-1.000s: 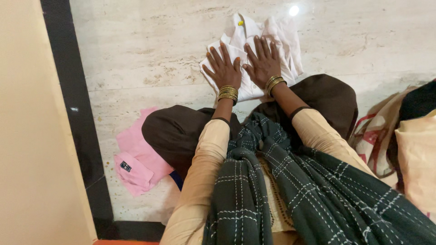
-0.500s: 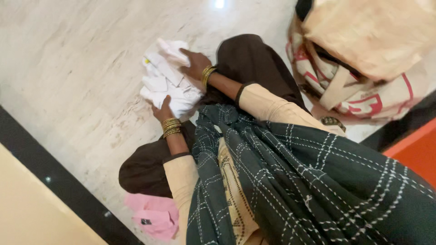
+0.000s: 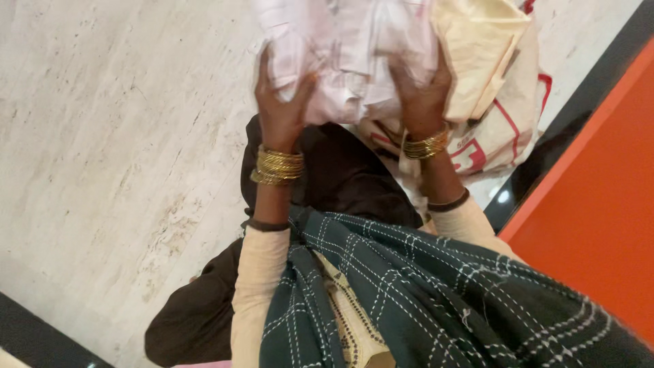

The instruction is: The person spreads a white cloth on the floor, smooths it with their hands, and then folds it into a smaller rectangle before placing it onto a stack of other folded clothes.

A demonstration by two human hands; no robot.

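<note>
Warm, even indoor light; motion blur (strongest at the top); soft shadows; small floor glare

Two hands are seen, the left hand [image 3: 281, 109] and the right hand [image 3: 420, 92]. One white garment [image 3: 347, 51] is held. One cream bag [image 3: 497, 102] is counted. Two sets of gold bangles [image 3: 278, 167] are worn.

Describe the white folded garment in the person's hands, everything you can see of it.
The white folded garment is a soft, thin-looking cloth bundle, creased and layered, blurred by motion. It is lifted off the marble floor and gripped from both sides: the left hand clasps its left edge, the right hand its right. Its top runs out of the picture. Its right side lies against a cream cloth bag. No buttons or collar can be made out.
</note>
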